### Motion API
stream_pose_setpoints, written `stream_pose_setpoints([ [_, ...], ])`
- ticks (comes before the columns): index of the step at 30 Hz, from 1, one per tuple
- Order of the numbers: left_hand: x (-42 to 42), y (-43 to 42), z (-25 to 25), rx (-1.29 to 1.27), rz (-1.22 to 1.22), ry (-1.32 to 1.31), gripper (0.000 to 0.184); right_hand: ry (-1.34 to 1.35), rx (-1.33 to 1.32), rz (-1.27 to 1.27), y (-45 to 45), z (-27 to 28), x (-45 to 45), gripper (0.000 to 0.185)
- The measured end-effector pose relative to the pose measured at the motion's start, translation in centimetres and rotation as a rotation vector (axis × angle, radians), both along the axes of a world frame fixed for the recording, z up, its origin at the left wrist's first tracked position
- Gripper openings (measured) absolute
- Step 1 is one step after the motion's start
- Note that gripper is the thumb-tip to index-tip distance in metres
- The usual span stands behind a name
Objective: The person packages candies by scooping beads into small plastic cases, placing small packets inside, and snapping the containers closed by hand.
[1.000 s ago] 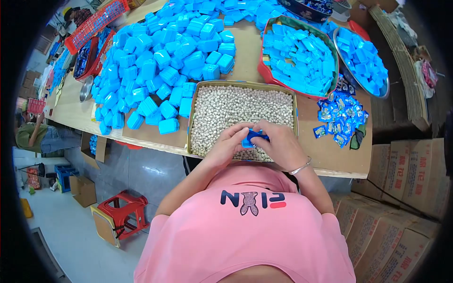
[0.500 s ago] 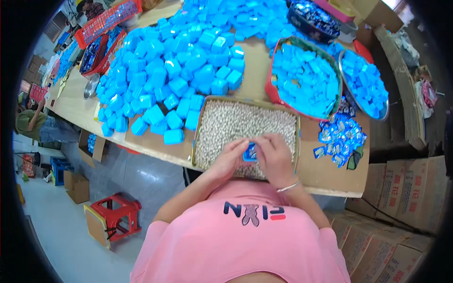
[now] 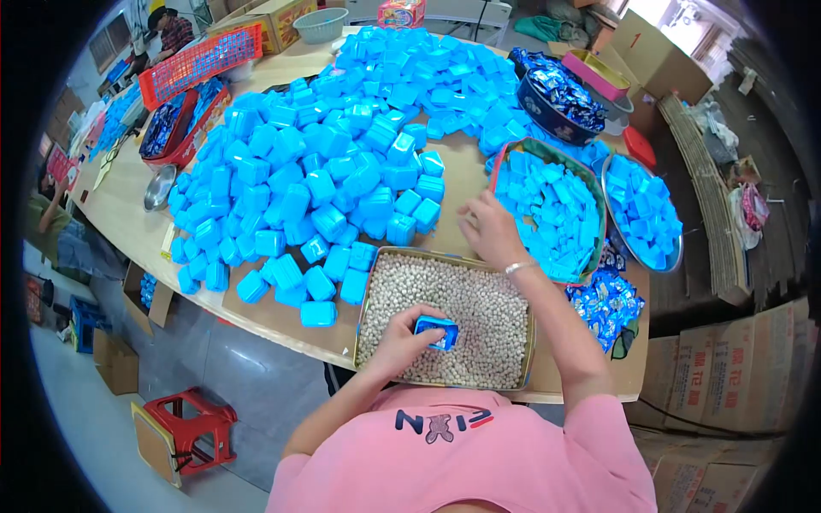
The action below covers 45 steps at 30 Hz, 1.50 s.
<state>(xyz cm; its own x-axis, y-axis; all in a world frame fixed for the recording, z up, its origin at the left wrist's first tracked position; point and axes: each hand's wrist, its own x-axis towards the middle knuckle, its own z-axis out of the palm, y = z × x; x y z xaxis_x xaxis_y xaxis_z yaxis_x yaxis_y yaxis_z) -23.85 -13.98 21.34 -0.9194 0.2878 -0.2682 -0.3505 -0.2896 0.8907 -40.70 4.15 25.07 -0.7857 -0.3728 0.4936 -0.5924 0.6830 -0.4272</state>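
My left hand (image 3: 407, 340) is closed round a small blue plastic box (image 3: 445, 324), its thumb over the rim. The box is tilted towards me, and something dark blue and whitish shows inside, too small to make out. Under it lies a rectangular tray (image 3: 363, 318) filled with small pale, bean-like pieces (image 3: 492, 342). My right hand (image 3: 493, 229) is raised above the tray's far edge, beside a red-rimmed container (image 3: 494, 175) of flat blue plastic pieces (image 3: 556, 205). Its fingers are loosely bent and apart, with nothing visible in them.
A large heap of blue boxes (image 3: 316, 188) covers the table's left and middle. At right stand a metal bowl (image 3: 678, 256) of blue pieces and a pile of blue packets (image 3: 607, 303). A red stool (image 3: 197, 427) stands on the floor; another person (image 3: 171, 34) is at far left.
My hands have parted. The right one has left the small box and moved up and away to the tray's far edge. My left hand keeps the box, and the camera view has tilted up.
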Motion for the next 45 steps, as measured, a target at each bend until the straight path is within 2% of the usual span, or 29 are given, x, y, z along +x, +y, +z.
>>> stream_pose_setpoints([
  [5,-0.2,-0.3,1.0,-0.04,0.027,-0.036,0.022,0.107,0.046,-0.163,0.3,0.2,-7.5,0.008],
  [8,-0.2,-0.5,1.4,0.009,0.021,-0.085,0.021,0.064,0.161,-0.121,0.7,0.3,-6.5,0.008],
  [10,-0.6,-0.3,1.5,0.047,0.019,-0.139,0.021,0.201,0.096,-0.043,1.8,1.2,-5.0,0.008],
  [13,-0.9,0.2,1.7,0.061,0.014,-0.151,0.022,0.22,0.062,-0.196,8.5,1.4,-5.1,0.009],
  [15,-0.6,0.2,1.9,0.047,0.049,-0.166,0.023,-0.052,0.095,-0.512,14.0,0.4,-6.3,0.013],
  [17,-0.9,0.2,2.0,0.002,0.021,-0.145,0.024,-0.02,0.261,-0.604,17.1,-0.6,-7.6,0.019],
  [18,-0.9,0.3,2.0,-0.033,0.0,-0.13,0.024,-0.022,0.252,-0.609,17.2,-1.0,-8.5,0.019],
  [20,-0.5,0.4,1.9,-0.107,-0.035,-0.117,0.026,0.402,0.29,-0.403,16.6,-2.1,-10.4,0.019],
  [24,-0.4,0.5,0.9,-0.164,0.057,-0.103,0.029,0.213,0.499,-0.339,19.3,-4.8,-14.6,0.019],
  [25,-0.4,0.4,0.7,-0.15,0.089,-0.066,0.029,0.198,0.502,-0.366,18.9,-3.7,-14.1,0.021],
  [27,-0.5,0.3,0.2,-0.118,0.106,-0.06,0.03,0.303,0.334,-0.264,17.0,0.0,-9.8,0.022],
  [30,-0.9,0.1,-0.2,-0.051,0.085,-0.071,0.031,0.086,-0.001,-0.155,12.8,3.1,-0.6,0.02],
  [32,-0.9,0.1,0.0,-0.072,0.084,-0.067,0.031,-0.404,-0.098,-0.101,10.9,2.3,5.6,0.025],
  [34,-0.9,0.3,0.2,-0.093,0.057,-0.022,0.032,-0.759,-0.137,0.046,8.2,1.5,10.4,0.029],
  [35,-0.7,0.4,0.3,-0.102,0.039,0.006,0.032,-0.842,-0.161,0.068,7.6,-0.8,11.7,0.033],
  [37,-0.2,0.6,0.2,-0.084,0.057,0.0,0.033,-0.407,0.011,0.002,6.4,-4.7,13.5,0.036],
  [38,0.0,0.6,0.1,-0.061,0.082,-0.008,0.034,-0.402,0.007,0.004,6.2,-4.4,14.1,0.036],
  [40,0.6,0.5,0.0,-0.017,0.141,-0.027,0.035,-0.312,0.196,-0.084,5.7,-3.5,15.0,0.038],
  [45,1.8,0.2,1.1,0.052,0.135,-0.1,0.04,-0.276,0.291,-0.136,4.8,-4.4,16.3,0.032],
])
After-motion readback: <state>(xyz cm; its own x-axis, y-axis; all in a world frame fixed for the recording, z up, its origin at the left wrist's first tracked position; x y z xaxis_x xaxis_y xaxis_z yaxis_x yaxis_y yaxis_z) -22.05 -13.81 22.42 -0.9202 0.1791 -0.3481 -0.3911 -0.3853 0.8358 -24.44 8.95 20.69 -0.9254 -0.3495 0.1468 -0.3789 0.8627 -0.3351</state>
